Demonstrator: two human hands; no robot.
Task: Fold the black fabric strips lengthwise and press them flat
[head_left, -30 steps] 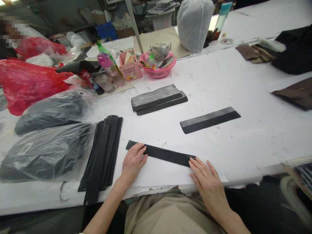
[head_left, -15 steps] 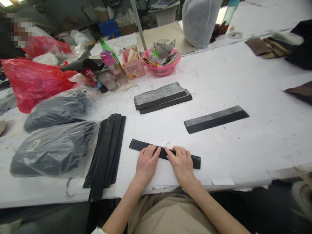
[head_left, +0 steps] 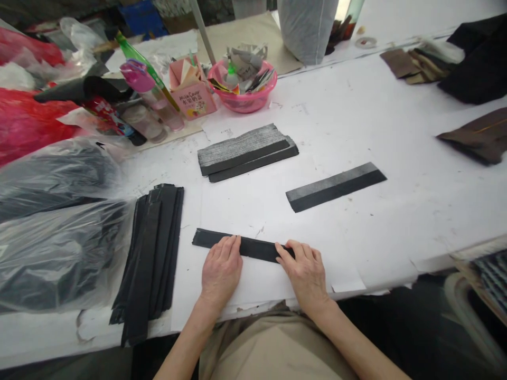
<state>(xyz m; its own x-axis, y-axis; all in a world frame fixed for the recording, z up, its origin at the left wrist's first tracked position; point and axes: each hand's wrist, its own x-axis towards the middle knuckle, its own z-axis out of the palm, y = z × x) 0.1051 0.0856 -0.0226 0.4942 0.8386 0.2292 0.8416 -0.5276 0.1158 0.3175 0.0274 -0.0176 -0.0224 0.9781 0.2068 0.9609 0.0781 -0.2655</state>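
A black folded strip (head_left: 257, 248), which looks like fabric or leather, lies crosswise in front of me at a slight slant. My left hand (head_left: 222, 266) is closed on its left part, with the fingers together over the upper edge. Toward the right end, my right hand (head_left: 304, 269) grips the strip between thumb and fingers and hides that end. Beyond and to the right is a single grey-and-black strip (head_left: 336, 187). Farther back sits a small pile of similar grey-and-black strips (head_left: 245, 153). A stack of long black strips (head_left: 148, 258) stands left of my hands.
Clear plastic bags of dark material (head_left: 59, 253) fill the left side. Behind them are red plastic bags (head_left: 35, 121), a pink box (head_left: 192, 95) and a pink basin (head_left: 245, 100) of odds and ends. Brown and black cloth pieces (head_left: 471, 68) lie at the far right.
My hands have moved apart along the strip, the right one nearer its right end. The strip now lies less steeply slanted. The camera view has shifted, so the table things appear farther left.
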